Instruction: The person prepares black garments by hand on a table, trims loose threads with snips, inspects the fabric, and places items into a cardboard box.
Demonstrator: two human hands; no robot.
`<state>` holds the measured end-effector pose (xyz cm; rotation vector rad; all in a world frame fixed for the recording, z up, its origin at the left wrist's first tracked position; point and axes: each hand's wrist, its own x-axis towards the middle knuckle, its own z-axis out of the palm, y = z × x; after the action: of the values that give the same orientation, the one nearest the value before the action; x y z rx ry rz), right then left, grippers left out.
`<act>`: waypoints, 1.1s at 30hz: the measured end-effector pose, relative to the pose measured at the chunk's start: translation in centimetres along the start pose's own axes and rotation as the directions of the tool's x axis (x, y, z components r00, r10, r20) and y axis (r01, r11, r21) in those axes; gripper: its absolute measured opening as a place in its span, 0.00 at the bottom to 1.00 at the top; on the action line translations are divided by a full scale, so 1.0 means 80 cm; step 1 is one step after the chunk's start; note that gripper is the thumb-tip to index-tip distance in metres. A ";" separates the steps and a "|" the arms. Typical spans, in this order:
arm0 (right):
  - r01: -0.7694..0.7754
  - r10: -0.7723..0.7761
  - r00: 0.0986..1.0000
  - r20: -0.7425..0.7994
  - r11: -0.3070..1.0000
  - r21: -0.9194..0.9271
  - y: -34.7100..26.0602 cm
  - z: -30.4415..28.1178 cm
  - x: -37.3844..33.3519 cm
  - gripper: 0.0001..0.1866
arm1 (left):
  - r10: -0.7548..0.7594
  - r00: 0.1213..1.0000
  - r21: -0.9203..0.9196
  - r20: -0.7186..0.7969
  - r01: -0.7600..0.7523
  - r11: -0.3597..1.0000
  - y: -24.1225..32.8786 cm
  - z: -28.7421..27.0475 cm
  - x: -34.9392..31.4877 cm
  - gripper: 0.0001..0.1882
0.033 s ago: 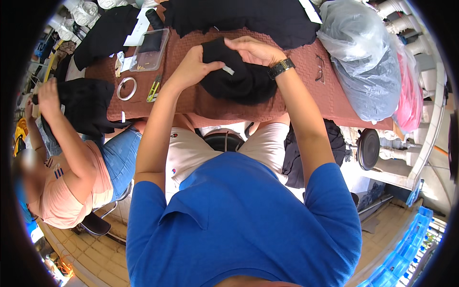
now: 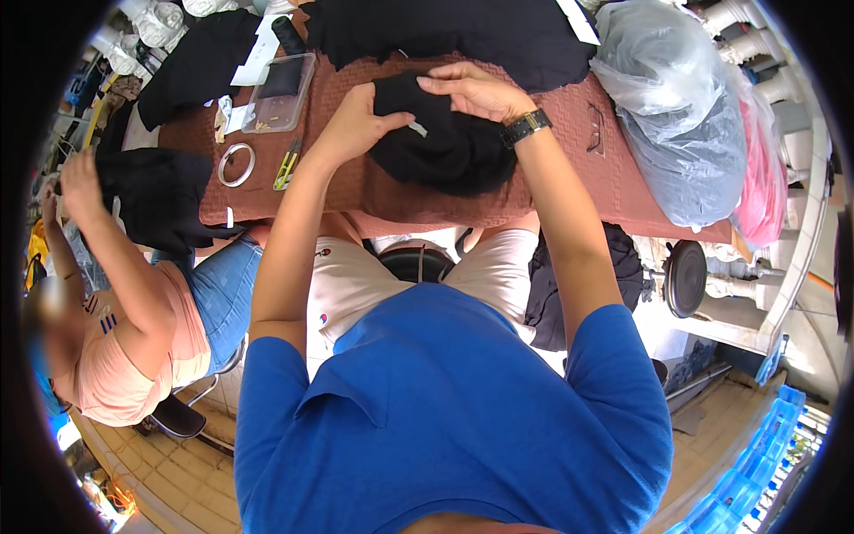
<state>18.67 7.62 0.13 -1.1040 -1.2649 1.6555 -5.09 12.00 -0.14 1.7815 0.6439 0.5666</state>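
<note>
A black knit garment (image 2: 445, 158) lies bunched on the brown cloth at the table's near edge, with its far part raised between my hands. My left hand (image 2: 363, 123) grips its left edge, thumb pressed on top beside a small white label (image 2: 417, 129). My right hand (image 2: 473, 92) pinches the far edge between thumb and fingers. A dark watch (image 2: 525, 129) is on my right wrist. The folds hide the fingertips under the fabric.
Left of my arm lie yellow-green thread snips (image 2: 286, 166), a white ring (image 2: 236, 165) and a clear plastic box (image 2: 278, 93). More black fabric (image 2: 445, 34) lies behind. Eyeglasses (image 2: 595, 127) and stuffed plastic bags (image 2: 680, 116) are right. A co-worker (image 2: 133, 329) sits left, handling black cloth.
My right hand has shifted slightly up, and the label has moved a little left with the fabric. The co-worker's raised hands have moved slightly left.
</note>
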 end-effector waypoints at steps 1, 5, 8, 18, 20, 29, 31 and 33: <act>0.078 -0.081 0.992 -0.095 0.996 -0.034 -0.006 0.002 -0.002 0.16 | -0.020 0.999 0.080 -0.029 0.022 0.997 -0.007 -0.006 0.002 0.22; 0.194 -0.206 0.936 -0.286 0.978 -0.072 -0.018 0.008 0.007 0.13 | 0.191 0.919 0.336 -0.344 -0.070 0.939 -0.014 -0.002 0.007 0.21; 0.247 -0.338 0.888 -0.312 0.923 -0.297 -0.025 0.008 0.001 0.14 | 0.510 0.655 0.557 -0.558 -0.159 0.815 -0.031 0.018 0.008 0.19; 0.437 -0.664 0.729 0.165 0.267 -0.859 0.002 0.125 -0.065 0.11 | -0.248 0.915 -0.933 0.317 0.348 0.091 -0.021 0.045 -0.055 0.36; 0.392 -0.611 0.773 0.169 0.251 -0.885 0.036 0.158 -0.090 0.13 | -0.431 0.852 -0.890 0.296 0.410 0.199 -0.049 0.046 -0.066 0.24; 0.255 -0.622 0.731 -0.281 0.632 -0.732 0.068 0.136 -0.116 0.09 | -0.456 0.882 -0.937 0.116 0.249 0.243 -0.043 0.066 -0.099 0.19; 0.258 -0.649 0.707 -0.283 0.608 -0.750 0.060 0.129 -0.109 0.10 | -0.408 0.902 -0.946 0.145 0.247 0.211 -0.040 0.066 -0.104 0.19; 0.301 -0.693 0.690 -0.210 0.538 -0.787 0.056 0.127 -0.101 0.12 | -0.331 0.922 -0.953 0.202 0.264 0.152 -0.040 0.062 -0.109 0.19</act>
<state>11.48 -3.98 -1.41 -1.2898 -1.6862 0.3194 -8.72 3.49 -5.12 0.3476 0.4516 0.5398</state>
